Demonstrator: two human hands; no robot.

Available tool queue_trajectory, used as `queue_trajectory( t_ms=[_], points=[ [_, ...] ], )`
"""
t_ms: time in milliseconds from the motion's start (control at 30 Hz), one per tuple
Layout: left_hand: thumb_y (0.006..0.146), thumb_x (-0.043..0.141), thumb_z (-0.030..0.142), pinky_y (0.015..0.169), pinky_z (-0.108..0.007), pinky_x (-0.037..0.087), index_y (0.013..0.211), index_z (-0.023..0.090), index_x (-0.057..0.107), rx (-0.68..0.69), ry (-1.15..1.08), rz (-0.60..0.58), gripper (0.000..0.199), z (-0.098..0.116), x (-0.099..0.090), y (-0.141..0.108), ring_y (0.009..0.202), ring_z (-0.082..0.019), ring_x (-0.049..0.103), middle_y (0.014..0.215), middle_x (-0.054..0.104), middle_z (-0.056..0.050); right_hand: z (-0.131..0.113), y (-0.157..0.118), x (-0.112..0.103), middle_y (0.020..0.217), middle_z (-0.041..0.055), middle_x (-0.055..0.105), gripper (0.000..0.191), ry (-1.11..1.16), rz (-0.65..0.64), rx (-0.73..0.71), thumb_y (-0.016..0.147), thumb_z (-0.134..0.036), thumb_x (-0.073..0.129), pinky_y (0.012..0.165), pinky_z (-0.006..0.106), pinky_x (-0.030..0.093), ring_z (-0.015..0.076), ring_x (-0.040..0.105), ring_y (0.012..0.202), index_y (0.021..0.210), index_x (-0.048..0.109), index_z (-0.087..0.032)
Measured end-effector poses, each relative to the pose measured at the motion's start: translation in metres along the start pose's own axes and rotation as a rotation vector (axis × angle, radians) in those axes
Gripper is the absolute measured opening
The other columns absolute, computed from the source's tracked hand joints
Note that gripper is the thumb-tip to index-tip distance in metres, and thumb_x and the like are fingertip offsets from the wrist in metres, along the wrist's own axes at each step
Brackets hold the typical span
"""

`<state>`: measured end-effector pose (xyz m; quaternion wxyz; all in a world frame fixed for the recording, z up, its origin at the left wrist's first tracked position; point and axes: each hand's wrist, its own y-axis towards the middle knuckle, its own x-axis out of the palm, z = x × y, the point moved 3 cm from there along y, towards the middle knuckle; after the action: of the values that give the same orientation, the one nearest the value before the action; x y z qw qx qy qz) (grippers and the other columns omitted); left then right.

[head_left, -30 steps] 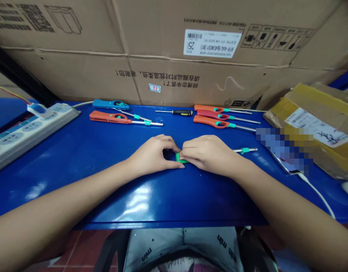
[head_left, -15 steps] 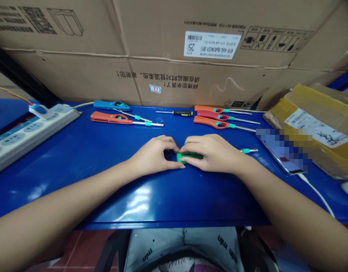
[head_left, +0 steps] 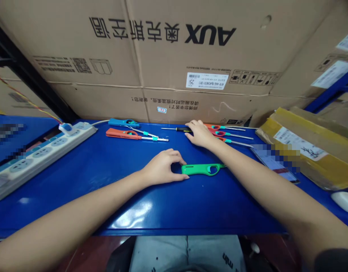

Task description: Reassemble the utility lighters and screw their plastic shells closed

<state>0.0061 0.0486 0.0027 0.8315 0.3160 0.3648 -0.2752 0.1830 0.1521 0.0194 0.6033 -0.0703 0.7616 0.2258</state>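
Right hand (head_left: 200,133), the nearer, beyond green lighter (head_left: 200,169), fingers parted about screwdriver (head_left: 181,129) | its axis roughly parallel to green lighter, tip leftward | left hand (head_left: 164,166) pinching green lighter's butt

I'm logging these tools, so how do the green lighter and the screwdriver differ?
The green lighter is bulkier than the slim screwdriver. The lighter's body is green; the screwdriver's handle is black and yellow. The lighter lies nearer, at the left hand; the screwdriver farther back, at the right hand. Both run roughly sideways across the table.
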Motion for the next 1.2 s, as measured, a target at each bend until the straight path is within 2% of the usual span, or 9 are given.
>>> queue_trajectory(
  t_ms=[233, 333, 467, 500, 600, 733, 900, 1033, 1200],
  points=[
    [0.079, 0.082, 0.045, 0.084, -0.036, 0.051, 0.100, 0.020, 0.076, 0.008, 0.008, 0.001, 0.034, 0.001, -0.001, -0.001, 0.090, -0.022, 0.064, 0.095, 0.071, -0.005, -0.001, 0.011, 0.004, 0.114, 0.0156, 0.071, 0.020, 0.069, 0.073, 0.015, 0.087, -0.015, 0.064, 0.095, 0.048, 0.046, 0.0310, 0.058, 0.109, 0.107, 0.066, -0.016],
    [0.078, 0.083, 0.044, 0.084, -0.035, 0.051, 0.100, 0.020, 0.076, 0.008, 0.006, 0.006, 0.034, 0.000, -0.001, -0.002, 0.090, -0.022, 0.063, 0.095, 0.071, -0.005, -0.004, 0.009, -0.010, 0.113, 0.0146, 0.072, 0.013, 0.148, 0.173, 0.007, 0.090, -0.022, 0.062, 0.096, 0.046, 0.047, 0.0298, 0.060, 0.108, 0.102, 0.065, -0.017],
    [0.079, 0.082, 0.046, 0.085, -0.035, 0.050, 0.099, 0.019, 0.075, 0.025, 0.000, 0.005, 0.035, -0.001, 0.001, -0.002, 0.092, -0.022, 0.063, 0.097, 0.072, -0.006, -0.004, -0.005, -0.041, 0.110, 0.0135, 0.069, 0.019, 0.267, 0.341, 0.068, 0.092, -0.025, 0.056, 0.090, 0.041, 0.051, 0.0245, 0.065, 0.099, 0.106, 0.064, -0.016],
    [0.079, 0.082, 0.046, 0.086, -0.035, 0.050, 0.100, 0.019, 0.075, 0.029, -0.004, 0.004, 0.035, -0.001, 0.001, -0.002, 0.093, -0.022, 0.063, 0.098, 0.072, -0.006, -0.004, -0.012, -0.049, 0.106, 0.0123, 0.070, 0.021, 0.320, 0.392, 0.100, 0.092, -0.027, 0.056, 0.084, 0.039, 0.053, 0.0227, 0.066, 0.092, 0.108, 0.063, -0.015],
    [0.080, 0.081, 0.047, 0.087, -0.036, 0.049, 0.102, 0.019, 0.075, 0.034, -0.004, 0.000, 0.036, 0.000, 0.003, -0.002, 0.094, -0.023, 0.063, 0.100, 0.072, -0.007, -0.005, -0.041, -0.066, 0.084, 0.0042, 0.068, 0.019, 0.797, 0.539, 0.180, 0.087, -0.034, 0.066, 0.069, 0.033, 0.054, 0.0175, 0.064, 0.074, 0.098, 0.066, -0.019],
    [0.082, 0.078, 0.048, 0.091, -0.038, 0.047, 0.104, 0.022, 0.075, 0.034, 0.028, -0.021, 0.034, 0.003, 0.006, -0.003, 0.099, -0.024, 0.062, 0.105, 0.071, -0.006, -0.016, -0.078, -0.068, 0.062, -0.0030, 0.055, 0.033, 1.071, 0.532, 0.238, 0.088, -0.055, 0.067, 0.048, 0.025, 0.045, 0.0117, 0.054, 0.053, 0.089, 0.061, -0.023],
    [0.083, 0.077, 0.050, 0.091, -0.038, 0.044, 0.104, 0.021, 0.074, 0.044, 0.058, -0.048, 0.036, 0.006, 0.009, -0.003, 0.099, -0.023, 0.061, 0.104, 0.071, -0.005, -0.028, -0.094, -0.056, 0.081, -0.0023, 0.068, 0.041, 1.203, 0.382, 0.164, 0.093, -0.065, 0.055, 0.036, 0.023, 0.043, 0.0080, 0.054, 0.040, 0.103, 0.048, -0.027],
    [0.084, 0.076, 0.052, 0.093, -0.038, 0.042, 0.117, 0.022, 0.071, 0.046, 0.056, -0.062, 0.044, 0.009, 0.009, -0.002, 0.103, -0.023, 0.061, 0.110, 0.069, -0.005, -0.033, -0.095, -0.049, 0.079, -0.0048, 0.065, 0.034, 1.231, 0.368, 0.059, 0.099, -0.060, 0.050, 0.034, 0.019, 0.042, 0.0064, 0.054, 0.040, 0.108, 0.046, -0.027],
    [0.090, 0.072, 0.047, 0.092, -0.038, 0.040, 0.121, 0.025, 0.071, 0.100, 0.061, -0.097, 0.038, 0.011, 0.010, -0.003, 0.105, -0.022, 0.061, 0.115, 0.070, -0.004, -0.042, -0.104, -0.048, 0.078, -0.0038, 0.061, 0.024, 1.199, 0.408, -0.083, 0.103, -0.049, 0.048, 0.034, 0.018, 0.038, 0.0058, 0.050, 0.043, 0.111, 0.050, -0.027]
  ],
)
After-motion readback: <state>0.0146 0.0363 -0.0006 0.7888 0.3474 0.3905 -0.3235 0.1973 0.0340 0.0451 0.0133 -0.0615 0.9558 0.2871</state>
